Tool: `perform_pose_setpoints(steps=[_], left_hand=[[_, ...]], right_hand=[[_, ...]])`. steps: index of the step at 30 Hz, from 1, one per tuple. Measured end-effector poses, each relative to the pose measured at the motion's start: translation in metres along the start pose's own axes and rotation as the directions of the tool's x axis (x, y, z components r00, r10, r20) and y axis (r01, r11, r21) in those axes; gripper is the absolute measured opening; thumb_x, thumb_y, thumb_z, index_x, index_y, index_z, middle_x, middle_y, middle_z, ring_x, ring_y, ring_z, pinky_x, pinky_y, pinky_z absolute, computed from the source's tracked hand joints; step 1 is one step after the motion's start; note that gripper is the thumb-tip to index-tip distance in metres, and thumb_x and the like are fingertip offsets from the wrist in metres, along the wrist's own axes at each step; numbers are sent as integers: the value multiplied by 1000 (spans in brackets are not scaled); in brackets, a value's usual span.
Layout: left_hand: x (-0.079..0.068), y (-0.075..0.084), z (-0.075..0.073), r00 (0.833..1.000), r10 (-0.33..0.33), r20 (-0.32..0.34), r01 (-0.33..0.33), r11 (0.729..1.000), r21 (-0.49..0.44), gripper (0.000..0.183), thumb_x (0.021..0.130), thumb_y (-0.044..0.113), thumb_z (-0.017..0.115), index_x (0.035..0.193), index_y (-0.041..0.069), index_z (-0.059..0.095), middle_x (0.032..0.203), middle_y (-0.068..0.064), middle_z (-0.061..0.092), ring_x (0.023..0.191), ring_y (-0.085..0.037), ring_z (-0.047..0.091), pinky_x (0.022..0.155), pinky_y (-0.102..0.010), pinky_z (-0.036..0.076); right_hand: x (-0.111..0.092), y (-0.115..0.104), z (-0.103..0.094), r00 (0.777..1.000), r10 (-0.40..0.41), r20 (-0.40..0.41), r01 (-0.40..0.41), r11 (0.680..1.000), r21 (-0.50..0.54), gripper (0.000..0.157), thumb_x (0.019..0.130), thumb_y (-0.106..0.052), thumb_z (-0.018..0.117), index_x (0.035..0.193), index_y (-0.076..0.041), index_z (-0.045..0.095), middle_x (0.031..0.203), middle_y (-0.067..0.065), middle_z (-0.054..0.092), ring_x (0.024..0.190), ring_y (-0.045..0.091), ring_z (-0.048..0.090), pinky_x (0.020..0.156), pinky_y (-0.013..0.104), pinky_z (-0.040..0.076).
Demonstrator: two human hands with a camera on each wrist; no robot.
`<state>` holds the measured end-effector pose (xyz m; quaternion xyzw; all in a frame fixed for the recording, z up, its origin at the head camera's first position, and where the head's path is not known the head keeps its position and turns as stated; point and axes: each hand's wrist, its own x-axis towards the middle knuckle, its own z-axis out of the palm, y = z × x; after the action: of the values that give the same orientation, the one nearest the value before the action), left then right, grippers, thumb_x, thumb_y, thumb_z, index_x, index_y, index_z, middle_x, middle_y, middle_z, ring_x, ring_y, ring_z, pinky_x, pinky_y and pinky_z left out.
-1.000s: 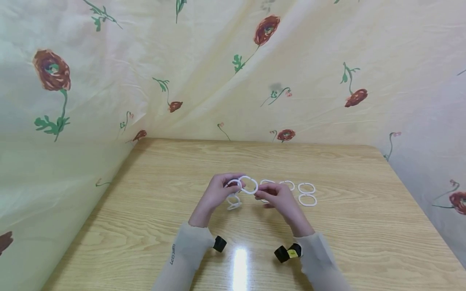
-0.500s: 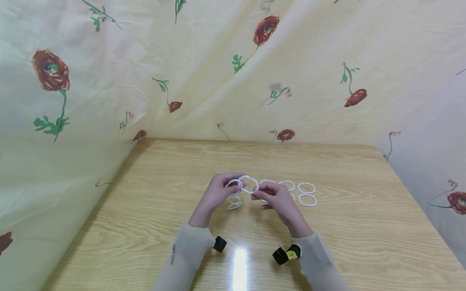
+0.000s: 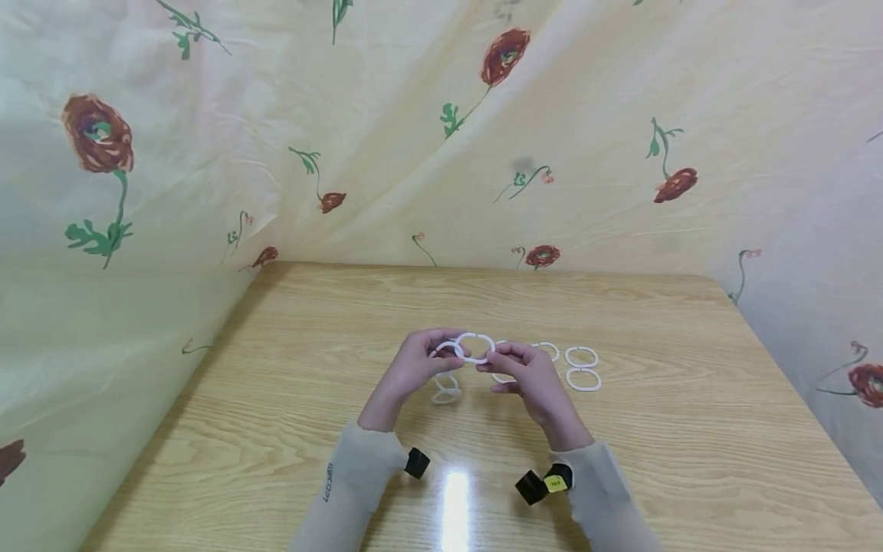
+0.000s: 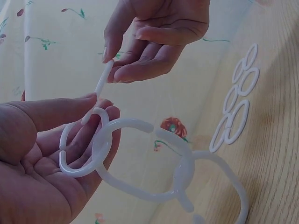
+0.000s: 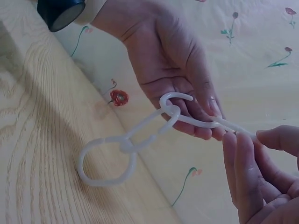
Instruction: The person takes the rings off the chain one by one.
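White plastic chain links, each an oval ring with a small gap, are joined in a short chain held above the table. My left hand [image 3: 421, 364] pinches the chain near its top between thumb and fingers; one link [image 4: 77, 172] lies against the fingers. From it hang further links [image 4: 138, 192], the lowest ring [image 5: 107, 182] near the tabletop. My right hand [image 3: 531, 376] pinches the far edge of the top link [image 3: 476, 335] with thumb and fingertips. That link spans both hands, and its joint with the chain is partly hidden by my left fingers.
Several loose white links [image 3: 583, 379] lie in pairs on the wooden table [image 3: 690, 429], right of the hands, some partly behind my right hand. A flowered cloth [image 3: 386, 153] hangs behind and at both sides. Glare marks the table's front.
My right fingers have moved slightly left and taken the top link's right edge. The link has turned more level and shifted a little right. The hanging links have swung slightly; the left hand barely moves.
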<state>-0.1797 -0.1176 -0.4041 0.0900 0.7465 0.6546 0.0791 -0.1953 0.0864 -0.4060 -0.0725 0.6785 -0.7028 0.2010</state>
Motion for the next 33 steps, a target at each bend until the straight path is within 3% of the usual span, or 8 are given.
perform_pose_setpoints(steps=[6,11,18,25,29,33], left_hand=[[0,-1,2,1000,16,5,-16,1000,17,40,88,-4,65,127,-6,57,106,-26,69,89,-13,66,78,-20,56],[1,-1,2,1000,-9,8,9,1000,30,40,88,-3,66,127,-7,57,104,-24,68,83,-5,62,77,-20,56],[0,-3,2,999,23,25,-23,1000,1,35,86,-4,67,120,-8,60,97,-15,70,83,-5,65,78,-23,59],[2,-3,3,997,-45,55,43,999,26,36,87,-5,66,122,-9,59,106,-26,68,87,-11,68,82,-28,59],[3,-5,3,995,-49,91,46,998,32,35,87,-5,65,121,-11,58,107,-28,67,88,-11,67,83,-28,59],[3,-7,2,993,-47,108,43,998,45,35,87,-5,65,121,-11,58,106,-28,67,87,-10,66,82,-27,59]], right_hand=[[1,-1,-1,1000,9,-20,-7,998,66,11,96,-10,57,89,-15,64,85,-14,73,86,3,69,64,20,58],[1,-1,-1,998,27,-58,-22,996,89,11,96,-11,58,89,-16,65,84,-14,73,86,4,68,65,19,58],[3,-2,0,996,26,-82,-15,991,135,19,97,-11,58,84,-22,67,81,-14,74,83,3,70,63,19,58],[3,0,-1,997,8,-81,4,989,148,17,96,-14,59,83,-21,68,81,-12,74,81,3,70,62,18,58],[3,2,-2,997,-40,-62,50,987,156,9,94,-18,64,86,-19,69,83,-10,75,80,3,70,62,18,58],[4,3,-3,997,-35,-75,47,986,160,10,94,-17,63,85,-19,69,82,-10,75,80,4,71,62,19,58]])
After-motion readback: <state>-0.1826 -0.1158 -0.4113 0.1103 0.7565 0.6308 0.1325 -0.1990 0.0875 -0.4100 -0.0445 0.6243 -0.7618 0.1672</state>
